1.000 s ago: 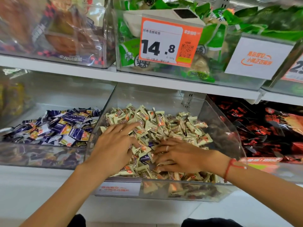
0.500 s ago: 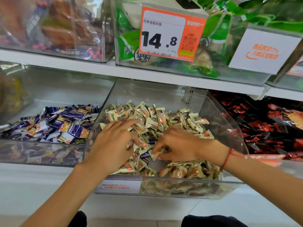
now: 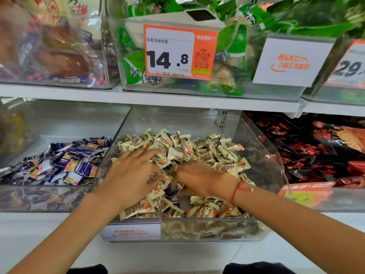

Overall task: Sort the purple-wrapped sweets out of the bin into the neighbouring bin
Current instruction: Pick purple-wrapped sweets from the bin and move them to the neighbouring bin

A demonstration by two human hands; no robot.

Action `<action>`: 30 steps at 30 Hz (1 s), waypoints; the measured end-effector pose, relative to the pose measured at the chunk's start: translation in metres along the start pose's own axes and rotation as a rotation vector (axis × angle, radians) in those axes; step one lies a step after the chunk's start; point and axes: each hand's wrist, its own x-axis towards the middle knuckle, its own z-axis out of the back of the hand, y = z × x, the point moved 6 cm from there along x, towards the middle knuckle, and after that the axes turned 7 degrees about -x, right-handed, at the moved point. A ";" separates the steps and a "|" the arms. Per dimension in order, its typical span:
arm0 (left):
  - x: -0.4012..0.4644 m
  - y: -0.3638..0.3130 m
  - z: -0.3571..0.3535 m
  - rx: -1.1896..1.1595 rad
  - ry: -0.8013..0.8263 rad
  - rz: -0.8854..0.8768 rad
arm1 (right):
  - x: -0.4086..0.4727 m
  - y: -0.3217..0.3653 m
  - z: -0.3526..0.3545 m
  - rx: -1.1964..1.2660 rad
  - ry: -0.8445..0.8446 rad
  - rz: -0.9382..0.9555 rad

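Now both hands closer together, right hand [image 3: 194,179] fingers curled into sweets, left hand [image 3: 131,177] fingers spread.

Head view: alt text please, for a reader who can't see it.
Two bare hands, left hand and right hand, dig in a clear bin of cream-wrapped sweets, with purple sweets showing between them. The neighbouring bin to the left holds purple-wrapped sweets, and a 14.8 price tag hangs above.

Head view, forward and down, close over shelf bins [image 3: 262,147].
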 end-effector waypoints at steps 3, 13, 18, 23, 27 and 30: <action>0.000 0.000 0.008 -0.026 -0.015 0.003 | -0.011 -0.007 -0.001 0.080 0.037 -0.010; -0.005 -0.013 0.003 -0.658 -0.348 0.006 | -0.039 -0.014 0.023 1.272 -0.282 -0.207; -0.014 0.000 0.009 -0.996 -0.519 0.080 | -0.025 -0.009 0.002 0.895 -0.171 -0.245; -0.012 0.001 0.001 -1.121 -0.410 0.127 | -0.010 0.004 -0.011 0.313 0.128 -0.116; -0.013 0.003 -0.003 -1.116 -0.387 0.136 | -0.015 0.006 -0.013 0.279 0.263 -0.080; -0.014 0.003 -0.003 -1.107 -0.375 0.129 | -0.022 -0.002 -0.010 0.400 0.177 -0.164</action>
